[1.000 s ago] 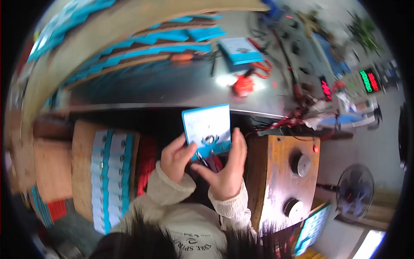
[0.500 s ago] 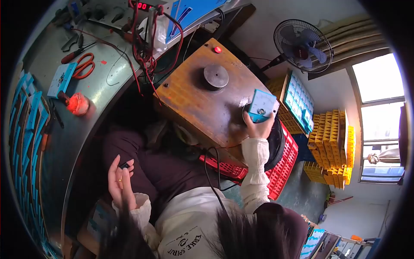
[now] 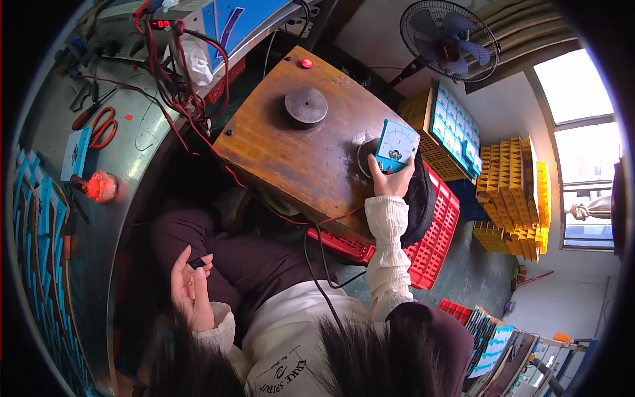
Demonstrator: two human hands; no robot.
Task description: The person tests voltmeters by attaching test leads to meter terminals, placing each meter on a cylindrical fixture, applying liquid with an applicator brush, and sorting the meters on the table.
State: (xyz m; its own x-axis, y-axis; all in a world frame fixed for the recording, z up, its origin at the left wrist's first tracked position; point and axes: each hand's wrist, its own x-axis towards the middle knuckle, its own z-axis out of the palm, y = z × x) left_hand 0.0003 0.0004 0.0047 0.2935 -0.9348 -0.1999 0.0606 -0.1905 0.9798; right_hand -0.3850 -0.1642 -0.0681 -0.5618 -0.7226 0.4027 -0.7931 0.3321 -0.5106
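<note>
A square blue-edged panel meter (image 3: 398, 143) with a white dial is in my right hand (image 3: 394, 180), thumb and fingers gripping its lower edge. It is over the round metal disc at the right end of a worn wooden box (image 3: 284, 149); whether it touches the disc I cannot tell. A second metal disc (image 3: 306, 107) stands further back on the box, near a red button (image 3: 306, 63). My left hand (image 3: 193, 291) is over my lap at the lower left, its fingers pinching a small black piece (image 3: 196, 263).
On the metal bench (image 3: 142, 126) at the left are orange-handled scissors (image 3: 103, 128), a red-orange round object (image 3: 101, 186), another meter (image 3: 75, 153) and stacked blue-edged meters. Red wires hang off its edge. Red crates (image 3: 436, 225), yellow crates (image 3: 506, 192) and a fan (image 3: 450, 40) are at the right.
The view has swung right from the bench to the wooden box. The meter went from between both hands to my right hand over the box; my left hand has dropped to my lap.
</note>
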